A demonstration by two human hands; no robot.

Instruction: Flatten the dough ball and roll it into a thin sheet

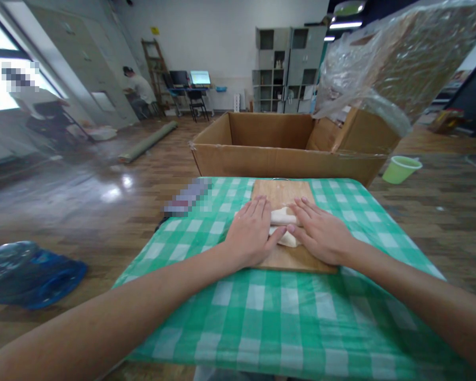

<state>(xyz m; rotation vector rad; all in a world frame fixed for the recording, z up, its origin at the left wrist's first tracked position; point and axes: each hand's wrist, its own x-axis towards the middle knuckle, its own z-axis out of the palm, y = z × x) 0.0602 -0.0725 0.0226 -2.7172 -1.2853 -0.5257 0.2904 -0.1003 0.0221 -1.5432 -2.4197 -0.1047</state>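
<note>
Forearms (158, 290) at 8 and 4 o'clock; L hand (249, 232) and R hand (326, 234) flat, gripping nothing, on dough (282, 216), appar. part-rolled, 6-o'clock flap (289, 239) left.

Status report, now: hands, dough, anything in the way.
Left hand and right hand open, palms down over dough. Dough on board, partly hidden by hands. Blurred object left of board, apart from hands.
</note>
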